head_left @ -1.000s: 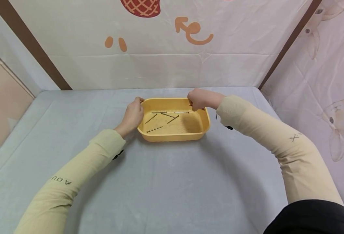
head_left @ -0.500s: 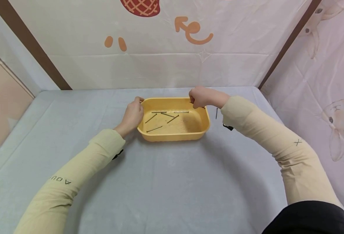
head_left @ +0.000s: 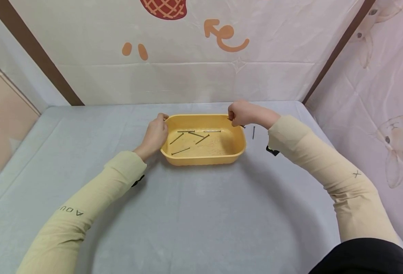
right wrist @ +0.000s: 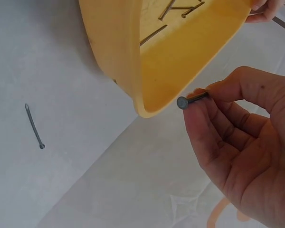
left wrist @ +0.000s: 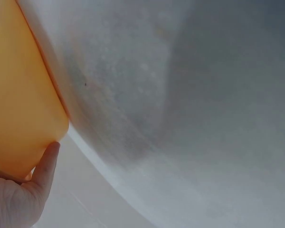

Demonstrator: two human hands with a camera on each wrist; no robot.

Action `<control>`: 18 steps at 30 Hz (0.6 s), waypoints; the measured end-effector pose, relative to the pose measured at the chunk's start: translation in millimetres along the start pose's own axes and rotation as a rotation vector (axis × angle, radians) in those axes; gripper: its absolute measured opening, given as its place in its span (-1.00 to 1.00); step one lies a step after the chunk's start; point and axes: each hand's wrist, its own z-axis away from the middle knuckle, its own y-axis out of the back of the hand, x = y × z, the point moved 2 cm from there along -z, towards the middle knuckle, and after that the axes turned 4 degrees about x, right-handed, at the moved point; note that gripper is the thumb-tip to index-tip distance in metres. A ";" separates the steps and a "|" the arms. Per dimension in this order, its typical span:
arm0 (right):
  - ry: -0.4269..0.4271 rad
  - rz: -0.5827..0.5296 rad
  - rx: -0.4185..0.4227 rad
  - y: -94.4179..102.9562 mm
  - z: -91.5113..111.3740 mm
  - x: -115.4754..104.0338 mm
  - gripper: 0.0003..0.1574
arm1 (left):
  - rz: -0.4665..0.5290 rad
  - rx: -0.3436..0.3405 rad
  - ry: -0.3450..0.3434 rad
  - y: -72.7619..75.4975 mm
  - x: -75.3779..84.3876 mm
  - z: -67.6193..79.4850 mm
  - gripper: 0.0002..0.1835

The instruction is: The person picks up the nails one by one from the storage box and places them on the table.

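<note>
A yellow plastic tub stands on the table with several nails scattered on its floor. My left hand grips the tub's left end at the back corner; in the left wrist view its thumb lies along the yellow wall, while the other fingers are mostly hidden. My right hand is at the tub's back right corner, above the rim. Between thumb and fingers it pinches a nail, head pointing out. Another nail lies on the cloth just right of the tub.
A pale blue-grey cloth covers the table. Behind it hangs a white printed curtain, close to the table's back edge. A curtain with rabbit prints hangs on the right side.
My right hand has moved right with the nail, from over the tub's inside to its right rim. The loose nail on the cloth is more fully uncovered. Left hand and tub stay put.
</note>
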 end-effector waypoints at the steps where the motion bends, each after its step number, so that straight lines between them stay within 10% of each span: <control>1: 0.004 -0.008 0.003 -0.1 0.8 0.5 -0.81 | -0.001 0.000 0.000 -0.1 0.0 0.2 -0.63; 18: -0.004 -0.160 0.045 -1.0 12.0 9.8 -0.84 | 0.004 -0.006 0.003 -0.3 -0.1 0.6 -0.63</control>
